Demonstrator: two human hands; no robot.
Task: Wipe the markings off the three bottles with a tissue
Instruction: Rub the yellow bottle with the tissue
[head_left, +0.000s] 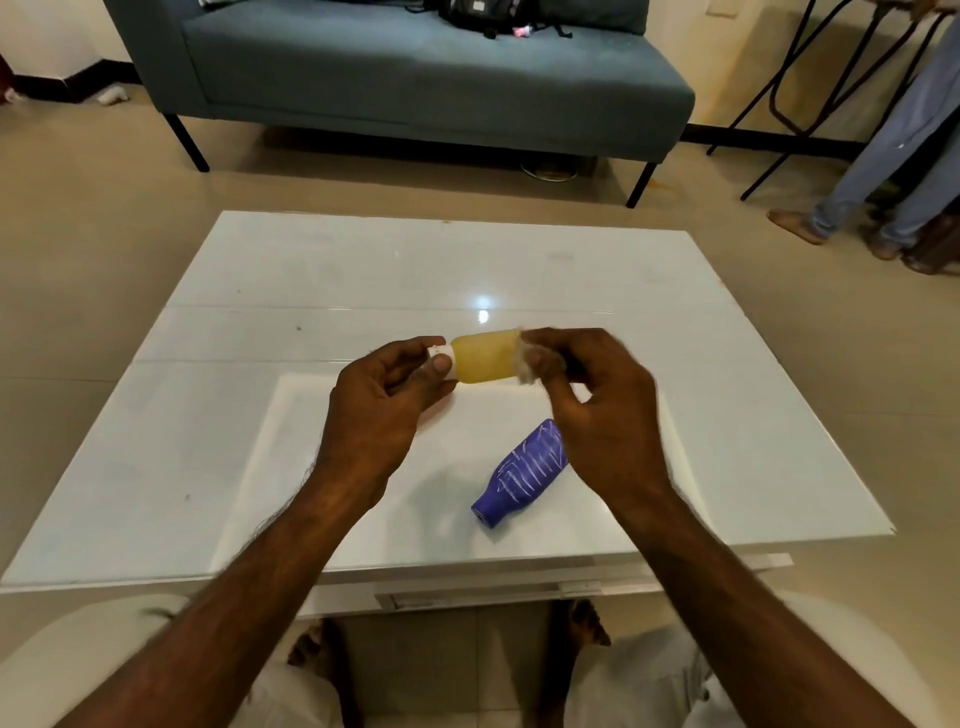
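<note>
A yellow bottle (484, 356) is held sideways above the white table (260, 332). My left hand (382, 402) grips its white cap end. My right hand (592, 395) presses a crumpled white tissue (530, 361) against the bottle's other end. A blue bottle (524, 470) covered in white scribbles lies on its side on the table, partly hidden under my right hand, its open neck pointing toward me. I see only these two bottles.
A grey-blue sofa (415, 78) stands beyond the table with a black bag (483, 15) on it. A person's legs (883, 171) and black metal frames (810, 93) are at the far right. My knees show below the table's front edge.
</note>
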